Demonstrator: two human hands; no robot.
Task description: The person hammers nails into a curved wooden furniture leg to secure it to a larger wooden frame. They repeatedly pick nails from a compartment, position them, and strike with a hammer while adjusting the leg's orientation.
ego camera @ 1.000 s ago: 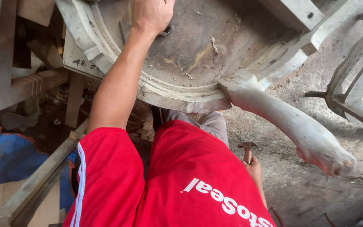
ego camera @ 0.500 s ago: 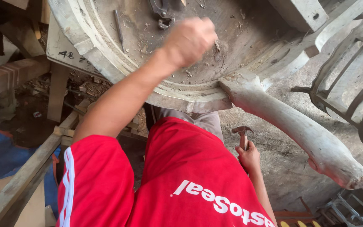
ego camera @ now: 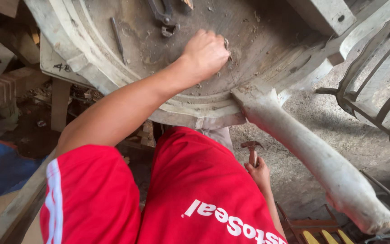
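Wooden round tabletop (ego camera: 113, 68) — left hand (ego camera: 205, 53), fingers curled tight, presses it; right hand (ego camera: 259, 171) grips a hammer (ego camera: 252, 151) below.

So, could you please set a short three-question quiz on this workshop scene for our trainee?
1. True or false: the left hand rests as a closed fist on the round wooden piece.
2. What does the right hand hold? A) saw B) hammer C) chisel
3. Fill in: the curved wooden leg meets the round wooden piece at its ____ (rim or centre).

Key: 1 true; 2 B; 3 rim.
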